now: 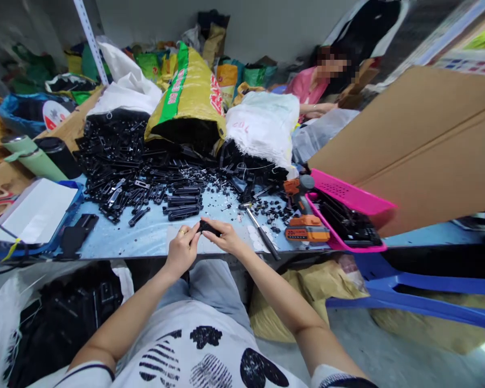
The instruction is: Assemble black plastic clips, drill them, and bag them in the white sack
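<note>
Small black part point(206, 228) held at the near edge of the desk point(112, 230)

The left hand point(181, 249) and right hand point(227, 238) meet, fingertips pinched on the part from either side; its finer shape is hidden by the fingers; just beyond lies a row of longer black pieces point(183, 203); behind and to the left spreads a loose heap of black parts point(111, 156), near the mouth of a yellow sack point(188, 91); to the right of the hands lies a hammer point(263, 235), its head pointing away from the person; further right, an orange drill point(305, 220) sits just beside a pink basket point(350, 187) holding dark pieces.
</note>
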Demonstrator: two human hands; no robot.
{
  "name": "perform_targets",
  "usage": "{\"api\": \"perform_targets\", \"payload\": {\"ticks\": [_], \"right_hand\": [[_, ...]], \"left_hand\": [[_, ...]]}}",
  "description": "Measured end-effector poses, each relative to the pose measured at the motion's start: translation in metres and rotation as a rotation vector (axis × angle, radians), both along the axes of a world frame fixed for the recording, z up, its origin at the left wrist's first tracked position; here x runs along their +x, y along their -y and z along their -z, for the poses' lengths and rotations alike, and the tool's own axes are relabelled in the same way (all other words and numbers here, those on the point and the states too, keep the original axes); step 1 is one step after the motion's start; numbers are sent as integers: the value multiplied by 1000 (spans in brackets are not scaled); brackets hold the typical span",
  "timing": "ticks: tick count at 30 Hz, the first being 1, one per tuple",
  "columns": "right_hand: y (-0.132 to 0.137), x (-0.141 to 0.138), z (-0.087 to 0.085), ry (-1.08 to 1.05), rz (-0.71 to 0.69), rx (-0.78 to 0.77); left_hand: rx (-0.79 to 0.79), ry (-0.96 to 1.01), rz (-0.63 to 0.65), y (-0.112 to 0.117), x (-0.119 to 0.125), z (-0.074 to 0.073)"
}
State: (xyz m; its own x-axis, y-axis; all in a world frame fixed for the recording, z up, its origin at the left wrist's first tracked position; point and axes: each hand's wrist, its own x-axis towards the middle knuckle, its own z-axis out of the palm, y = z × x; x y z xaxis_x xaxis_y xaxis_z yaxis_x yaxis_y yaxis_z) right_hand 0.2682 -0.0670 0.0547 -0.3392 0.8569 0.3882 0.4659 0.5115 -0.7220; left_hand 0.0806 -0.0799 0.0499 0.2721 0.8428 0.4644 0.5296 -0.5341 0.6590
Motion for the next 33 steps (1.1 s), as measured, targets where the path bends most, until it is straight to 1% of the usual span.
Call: {"api": "perform_targets", "payload": {"ticks": [3, 4, 5, 6, 10, 12, 14, 18, 20, 21, 22, 24, 26, 27, 28, 29, 31, 32, 33], "right_hand": [[-4, 6, 1, 52, -59, -23], [-5, 6, 2, 67, -71, -20], [-6, 5, 2, 67, -64, -10], [-8, 3, 2, 49, -34, 6], [-9, -21, 2, -127, 147, 22], [-8, -34, 4, -201, 204, 5], [-8, -44, 7, -248, 232, -14], [-9, -54, 21, -266, 243, -114], [-10, -59, 31, -255, 245, -124], [-12, -62, 35, -240, 236, -118], [-15, -63, 39, -208, 213, -112], [-25, -60, 43, -56, 127, -123], [-45, -43, 43, 163, 79, -128], [-58, -27, 42, 265, 107, -124], [-74, -7, 39, 353, 172, -118], [-91, 16, 36, 413, 277, -119], [-127, 68, 29, 528, 527, -179], [-143, 94, 25, 555, 668, -212], [-157, 118, 22, 556, 789, -246]], "left_hand": [[18, -81, 130, -9, -8, -1], [18, -84, 144, -11, -8, -1], [20, -63, 130, -12, -6, -1], [28, -20, 90, -13, -2, -1], [125, 239, -159, -11, 27, 1], [153, 331, -220, -12, 35, 1], [147, 354, -221, -16, 33, 0], [62, 238, -96, -27, 13, -1], [20, 192, -82, -29, 9, 5], [7, 184, -114, -29, 9, 11], [-7, 186, -169, -28, 10, 18], [-71, 190, -309, -24, 13, 33], [-159, 124, -410, -19, 11, 45], [-183, 44, -420, -17, 8, 48], [-182, -67, -385, -16, 4, 48], [-159, -198, -295, -17, 0, 47], [-86, -454, 8, -24, -6, 39], [-57, -558, 172, -30, -8, 35], [-41, -641, 306, -36, -7, 31]]}}
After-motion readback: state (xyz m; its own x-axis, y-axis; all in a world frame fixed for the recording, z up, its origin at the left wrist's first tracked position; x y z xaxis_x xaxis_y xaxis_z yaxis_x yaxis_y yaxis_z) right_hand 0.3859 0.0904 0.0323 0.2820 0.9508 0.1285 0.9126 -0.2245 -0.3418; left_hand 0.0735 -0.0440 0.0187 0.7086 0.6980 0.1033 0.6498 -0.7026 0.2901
